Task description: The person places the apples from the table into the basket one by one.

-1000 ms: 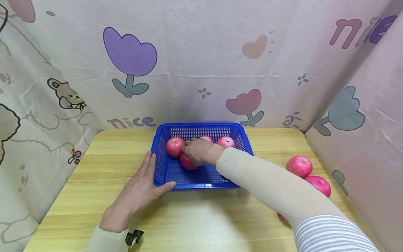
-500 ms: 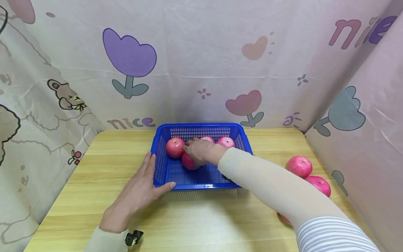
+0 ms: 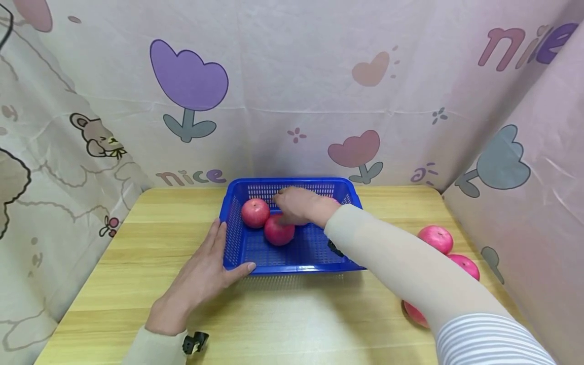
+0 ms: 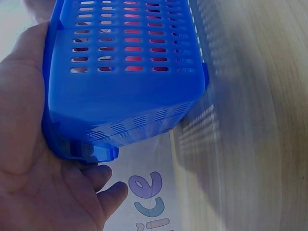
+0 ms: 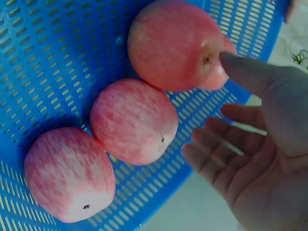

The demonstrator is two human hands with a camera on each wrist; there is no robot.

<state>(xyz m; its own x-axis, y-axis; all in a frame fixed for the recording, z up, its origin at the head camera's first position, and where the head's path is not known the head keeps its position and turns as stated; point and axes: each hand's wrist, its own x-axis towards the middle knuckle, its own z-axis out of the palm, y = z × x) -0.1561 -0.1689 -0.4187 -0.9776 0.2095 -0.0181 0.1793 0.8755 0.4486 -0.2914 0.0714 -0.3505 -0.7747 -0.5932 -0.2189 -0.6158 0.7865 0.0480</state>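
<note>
One broad strip of desk [image 3: 128,253] lies between its left edge and the left hand [image 3: 205,274]. That hand rests on the front left corner of one blue basket [image 3: 274,269], thumb apart from the fingers: thumb on the front rim, fingers straight along the left side. The basket's back rim stands close to the patterned curtain [image 3: 269,76], with little room there; before the front rim a wide stretch of wood runs out of the picture.

Inside, near the left wall, sits a pink apple [image 3: 255,212]. A redder apple [image 3: 279,231] sits just right of it and nearer the front, with open basket floor between it and the front rim. The right hand [image 3: 301,205] hangs over the basket, thumb and fingers apart; its thumb tip overlaps the redder apple, but I cannot tell whether they touch. Further right, near the back wall, a streaked apple [image 5: 134,121] and a white-ended apple [image 5: 70,174] sit side by side, making four inside.

A sleeve [image 3: 388,253] crosses the gap right of the basket. Beyond lie three more apples, partly covered by it: a front apple [image 3: 415,314], a back apple [image 3: 438,237] and an edge apple [image 3: 466,264], the last just beside the desk's right edge.
</note>
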